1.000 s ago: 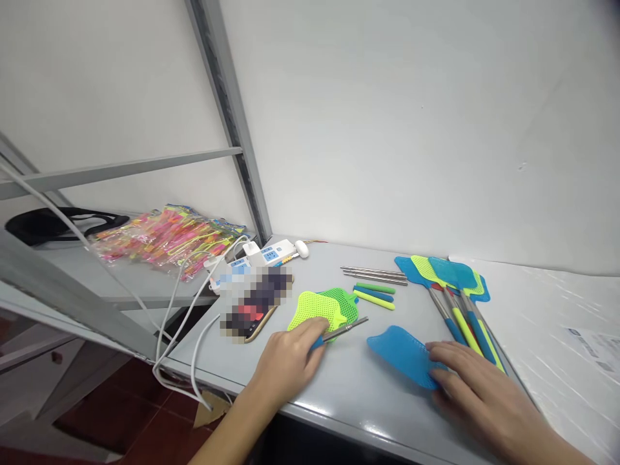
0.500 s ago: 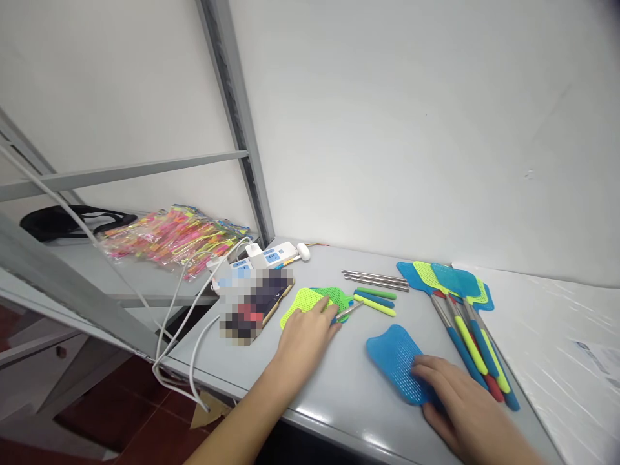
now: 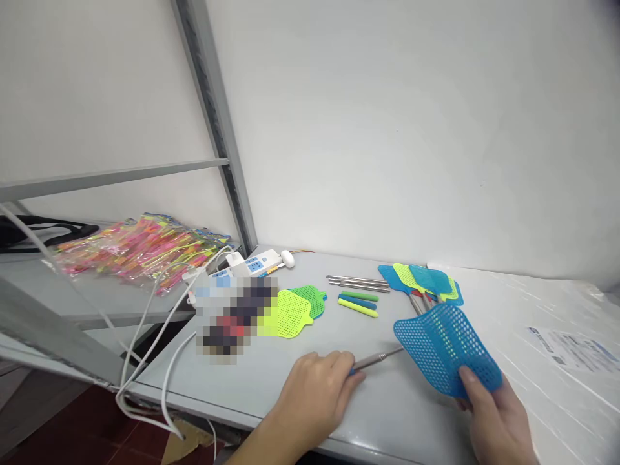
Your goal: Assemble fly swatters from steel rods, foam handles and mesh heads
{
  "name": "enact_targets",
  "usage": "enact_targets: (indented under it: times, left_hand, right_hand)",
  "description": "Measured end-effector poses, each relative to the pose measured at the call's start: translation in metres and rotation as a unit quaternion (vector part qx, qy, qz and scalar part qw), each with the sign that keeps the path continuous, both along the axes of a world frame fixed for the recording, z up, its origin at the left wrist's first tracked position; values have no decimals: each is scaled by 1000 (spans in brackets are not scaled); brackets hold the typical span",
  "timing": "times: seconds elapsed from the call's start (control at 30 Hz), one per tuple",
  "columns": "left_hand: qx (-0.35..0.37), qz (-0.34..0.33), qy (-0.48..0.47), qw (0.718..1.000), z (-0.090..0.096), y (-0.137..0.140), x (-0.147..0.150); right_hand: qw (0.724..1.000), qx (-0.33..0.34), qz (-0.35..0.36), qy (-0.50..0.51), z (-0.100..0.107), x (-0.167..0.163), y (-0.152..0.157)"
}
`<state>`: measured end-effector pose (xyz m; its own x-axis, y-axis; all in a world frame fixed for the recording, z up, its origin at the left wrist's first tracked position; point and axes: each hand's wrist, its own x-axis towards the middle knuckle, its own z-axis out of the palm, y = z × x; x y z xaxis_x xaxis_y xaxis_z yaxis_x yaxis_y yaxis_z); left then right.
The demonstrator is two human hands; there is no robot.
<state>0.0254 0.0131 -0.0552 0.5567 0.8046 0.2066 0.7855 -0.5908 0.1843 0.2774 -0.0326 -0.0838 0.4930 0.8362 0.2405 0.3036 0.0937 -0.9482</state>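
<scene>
My left hand is closed around a thin metal rod, with a bit of blue showing where the rod leaves my fingers. The rod points right, its tip close to the corner of a blue mesh fly swatter head; whether they touch I cannot tell. My right hand pinches that head by its near edge, thumb on top, and holds it tilted up off the table. Yellow-green and green swatter heads lie overlapped left of centre. Beside them rest green, blue and yellow handles and several bare metal rods.
Assembled fly swatters are piled at the back right, partly hidden by the held head. Plastic wrapping covers the right side. Power strips with white cables stand left, near a metal post and bagged colourful items.
My left hand has left the swatter heads and come nearer with the rod. My right hand has lifted the blue head and moved right. The view has shifted slightly.
</scene>
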Motion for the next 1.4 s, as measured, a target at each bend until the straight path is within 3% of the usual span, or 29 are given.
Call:
enact_targets:
  times: [0.13,0.27,0.33,0.5,0.73,0.9,1.1,1.4]
  left_hand:
    - [-22,-30,-5,999,1,-1,1]
    - [-37,-42,-17,998,0,3,-3]
    - [-39,-48,-13,998,-1,4,-3]
    - [-41,-55,1,998,-4,7,-3]
    - [-18,-76,6,997,-4,11,-3]
    - [-12,-74,13,997,-5,13,-3]
    - [-14,-79,29,996,-3,12,0]
    - [-4,-73,38,997,-5,10,1]
  right_hand:
    - [978,-8,45,205,8,-18,10]
    - [887,-17,96,451,12,-27,17]
    - [867,-23,104,487,15,-27,17]
    - [898,-43,88,428,20,-30,11]
    - [943,-39,143,297,10,-40,3]
    - [938,-17,130,319,11,-41,4]
    - [931,-42,126,339,17,-40,3]
    - [945,-44,122,300,15,-41,4]
